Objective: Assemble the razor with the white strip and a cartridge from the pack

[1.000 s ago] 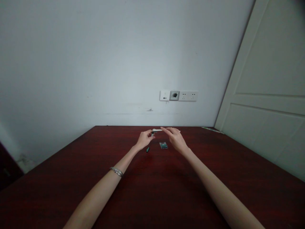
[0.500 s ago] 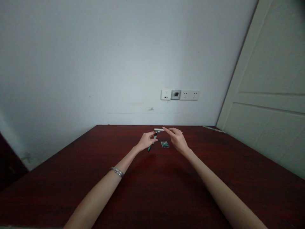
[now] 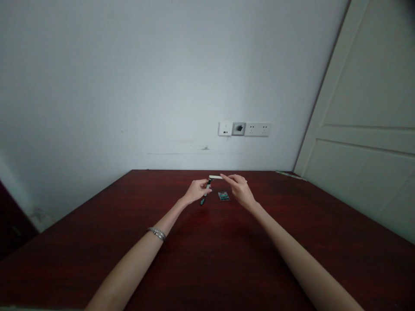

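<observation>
White bar [image 3: 215, 177] pinched in right hand [image 3: 239, 188], grey stick [image 3: 208, 187] in left [image 3: 196, 191]; case [image 3: 221, 193], teal contents [image 3: 224, 196]

Counter [image 3: 207, 259]: wood in look, smooth, low sheen. White bar [image 3: 215, 177]: apparently plastic, smooth. Small case [image 3: 223, 196]: clear plastic in look, glossy. Green-and-black piece [image 3: 202, 201]: too small to tell. Bracelet [image 3: 157, 233]: silvery metal, shiny. Wall [image 3: 162, 86]: matt, scuffed in places. Socket plates [image 3: 257, 132]: smooth white plastic. Door [image 3: 372, 86]: smooth, panelled, dull finish.
</observation>
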A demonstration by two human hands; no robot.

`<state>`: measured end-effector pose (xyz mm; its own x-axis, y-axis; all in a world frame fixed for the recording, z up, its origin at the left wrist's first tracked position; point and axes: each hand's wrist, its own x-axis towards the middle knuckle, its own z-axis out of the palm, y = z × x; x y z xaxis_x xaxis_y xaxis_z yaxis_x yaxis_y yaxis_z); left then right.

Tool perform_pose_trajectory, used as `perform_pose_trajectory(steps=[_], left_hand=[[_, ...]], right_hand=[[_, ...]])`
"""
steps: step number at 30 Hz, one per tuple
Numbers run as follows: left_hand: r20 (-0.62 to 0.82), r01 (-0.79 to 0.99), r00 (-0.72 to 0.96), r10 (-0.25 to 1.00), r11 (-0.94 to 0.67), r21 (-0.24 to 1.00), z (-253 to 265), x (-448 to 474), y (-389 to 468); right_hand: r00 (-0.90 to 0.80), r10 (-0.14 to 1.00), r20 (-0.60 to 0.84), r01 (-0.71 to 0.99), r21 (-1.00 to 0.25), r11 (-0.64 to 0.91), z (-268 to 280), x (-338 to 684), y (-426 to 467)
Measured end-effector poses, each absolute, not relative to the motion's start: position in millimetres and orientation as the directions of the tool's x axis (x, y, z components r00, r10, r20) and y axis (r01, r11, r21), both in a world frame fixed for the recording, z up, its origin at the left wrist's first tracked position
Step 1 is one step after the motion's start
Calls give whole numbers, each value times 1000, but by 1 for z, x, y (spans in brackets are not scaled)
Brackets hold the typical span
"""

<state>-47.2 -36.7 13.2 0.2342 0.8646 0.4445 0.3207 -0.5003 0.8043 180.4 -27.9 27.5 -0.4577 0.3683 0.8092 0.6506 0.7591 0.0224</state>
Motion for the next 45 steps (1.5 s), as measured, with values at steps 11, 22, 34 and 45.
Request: perform_pose_trajectory(steps=[11, 22, 34, 45], left_hand=[[452, 372, 230, 862, -507, 777, 13, -50, -37], [406, 357, 243, 881, -471, 806, 14, -55, -42], [371, 330, 236, 898, -433, 839, 13, -55, -42], [387, 311, 256, 886, -455, 835, 16, -51, -44]], right_hand=[[-455, 350, 819, 646, 32, 763, 32, 176, -36], [-446, 318, 837, 663, 71, 745, 24, 186, -24], [-435, 364, 824, 670, 26, 742, 16, 188, -21], [-422, 386, 820, 657, -17, 754, 21, 176, -29]])
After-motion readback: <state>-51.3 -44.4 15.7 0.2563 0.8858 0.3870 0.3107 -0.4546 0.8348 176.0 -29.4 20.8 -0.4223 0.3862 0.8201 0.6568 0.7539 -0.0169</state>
